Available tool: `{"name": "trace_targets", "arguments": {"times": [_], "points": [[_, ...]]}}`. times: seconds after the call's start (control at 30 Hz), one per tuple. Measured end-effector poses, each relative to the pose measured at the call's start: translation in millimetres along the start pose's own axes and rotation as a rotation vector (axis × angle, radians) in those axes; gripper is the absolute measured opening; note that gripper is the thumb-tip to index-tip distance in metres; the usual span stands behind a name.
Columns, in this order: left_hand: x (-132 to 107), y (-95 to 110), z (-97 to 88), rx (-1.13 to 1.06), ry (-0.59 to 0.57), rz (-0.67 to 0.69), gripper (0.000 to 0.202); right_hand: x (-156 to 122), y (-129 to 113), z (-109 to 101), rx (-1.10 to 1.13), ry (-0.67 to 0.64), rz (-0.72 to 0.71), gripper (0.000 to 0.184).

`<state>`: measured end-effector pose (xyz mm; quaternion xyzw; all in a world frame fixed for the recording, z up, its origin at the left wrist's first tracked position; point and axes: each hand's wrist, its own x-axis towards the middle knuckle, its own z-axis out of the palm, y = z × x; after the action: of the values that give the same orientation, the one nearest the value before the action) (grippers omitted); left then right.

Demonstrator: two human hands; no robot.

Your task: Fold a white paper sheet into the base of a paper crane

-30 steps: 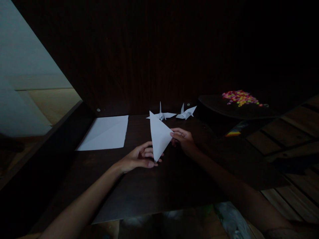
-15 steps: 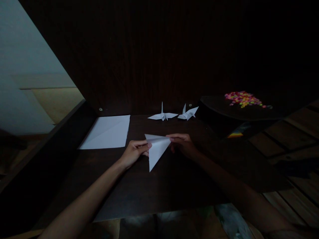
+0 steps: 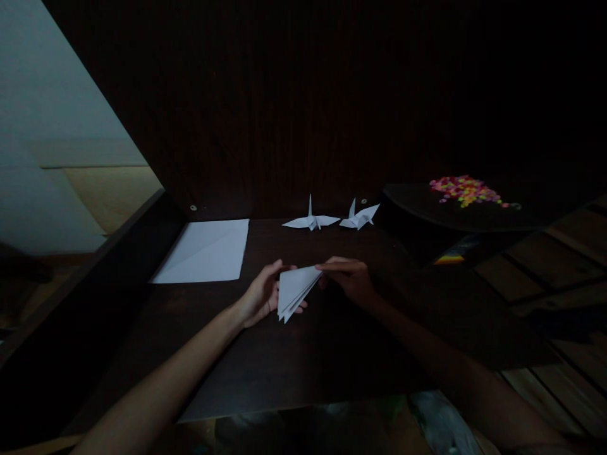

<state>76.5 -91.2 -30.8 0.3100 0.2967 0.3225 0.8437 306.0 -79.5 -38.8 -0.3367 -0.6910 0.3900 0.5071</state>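
Observation:
A white paper folded into a layered triangle (image 3: pixel 294 291) is held just above the dark wooden table (image 3: pixel 332 354). My left hand (image 3: pixel 260 295) grips its left side, thumb on top and fingers underneath. My right hand (image 3: pixel 348 278) pinches its right corner. The layers fan apart slightly at the lower tip. Both forearms reach in from the bottom of the view.
Two finished white paper cranes (image 3: pixel 312 220) (image 3: pixel 360 217) stand at the back of the table. A flat white sheet (image 3: pixel 203 251) with crease lines lies at the left. A dark tray with small colourful pieces (image 3: pixel 462 189) sits at the right. A dark wall panel rises behind.
The folded triangle, upright a second ago, has been tipped down and folded flatter. My left hand shifted from beneath its tip to gripping its left side; my right hand stayed on the right corner.

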Motion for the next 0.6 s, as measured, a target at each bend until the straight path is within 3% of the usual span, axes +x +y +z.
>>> {"name": "trace_targets", "arguments": {"times": [0.13,0.3,0.4,0.6], "points": [[-1.3,-9.0,4.3,0.123,-0.019,0.033,0.076,-0.3,-2.0,2.8,-0.113,0.047,-0.132,0.018],[-1.2,-11.8,6.3,0.222,0.091,0.099,0.072,-0.7,-3.1,-0.7,-0.145,0.01,-0.153,0.017],[0.9,-12.1,5.4,0.271,0.133,0.141,0.068,-1.1,-6.0,-1.3,-0.103,-0.049,-0.086,0.019],[1.6,-10.9,5.6,0.382,0.145,0.172,0.062,0.5,-5.7,6.5,-0.018,0.017,0.219,0.028]]}}
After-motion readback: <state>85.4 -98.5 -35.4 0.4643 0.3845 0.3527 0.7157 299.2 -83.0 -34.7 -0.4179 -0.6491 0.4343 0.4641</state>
